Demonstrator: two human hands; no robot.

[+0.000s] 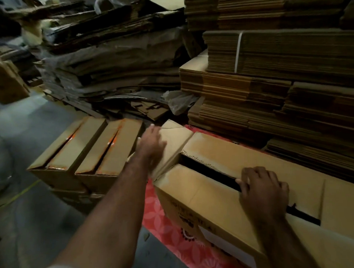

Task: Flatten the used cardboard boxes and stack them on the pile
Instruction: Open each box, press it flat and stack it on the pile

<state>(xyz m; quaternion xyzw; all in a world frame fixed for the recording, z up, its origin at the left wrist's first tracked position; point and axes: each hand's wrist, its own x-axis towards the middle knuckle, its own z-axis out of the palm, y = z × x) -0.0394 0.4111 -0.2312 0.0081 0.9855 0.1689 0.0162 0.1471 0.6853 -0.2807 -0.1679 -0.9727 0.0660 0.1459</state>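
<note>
My right hand point(263, 189) is lying on top of the long box point(220, 197) closest to me, fingers curled over the edge of the near top flap and dipping into the dark slot between the two flaps. The box is sitting on a red patterned sheet point(165, 215), which is covering the grey floor point(38, 219) under it.

My left hand point(152, 146) is reaching out further, fingers straight and spread, palm pressing on the small end flap point(175, 141) at the box's left end. That flap is tilting up and outward. The hand is blurred, so I am not telling the contact any finer.

Just left of it, two closed boxes point(87, 150) are standing side by side, orange tape showing along their seams.

Beyond them, a ragged pile of flattened cardboard point(114, 71) is leaning against the back. To its right, neat strapped bundles of flat cartons point(274, 67) are rising in tiers.
</note>
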